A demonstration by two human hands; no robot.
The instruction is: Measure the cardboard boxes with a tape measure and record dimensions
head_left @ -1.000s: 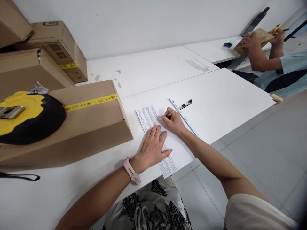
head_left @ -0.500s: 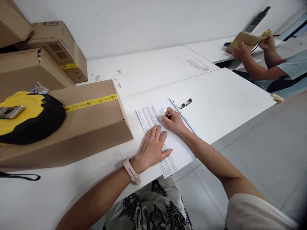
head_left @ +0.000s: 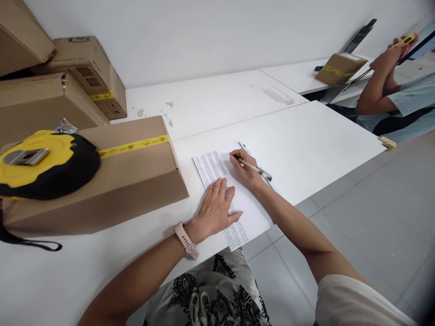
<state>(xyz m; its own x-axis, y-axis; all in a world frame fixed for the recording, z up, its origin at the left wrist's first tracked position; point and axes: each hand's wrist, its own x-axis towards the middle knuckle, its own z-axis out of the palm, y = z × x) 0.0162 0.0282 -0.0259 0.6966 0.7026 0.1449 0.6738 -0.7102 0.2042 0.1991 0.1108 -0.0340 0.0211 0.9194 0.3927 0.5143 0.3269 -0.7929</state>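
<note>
Table [head_left: 316, 140] bears paper [head_left: 249, 203] that should be light, limp and easily creased, best steadied flat under a palm; the left hand [head_left: 217, 208] lies spread on it; the right hand [head_left: 246, 166] pinches a pen [head_left: 264, 174] over it, likely light, stiff, best held near its tip.

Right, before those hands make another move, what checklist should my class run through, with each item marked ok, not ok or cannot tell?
1. Pen gripped in the right hand: ok.
2. Left hand laid on the sheet: ok, palm down with the fingers extended.
3. All the writing uncovered: not ok, the left hand hides part of it.
4. Pen tip touching the sheet: cannot tell.
5. Tape measure clear of the sheet: ok, it sits on a cardboard box.
</note>
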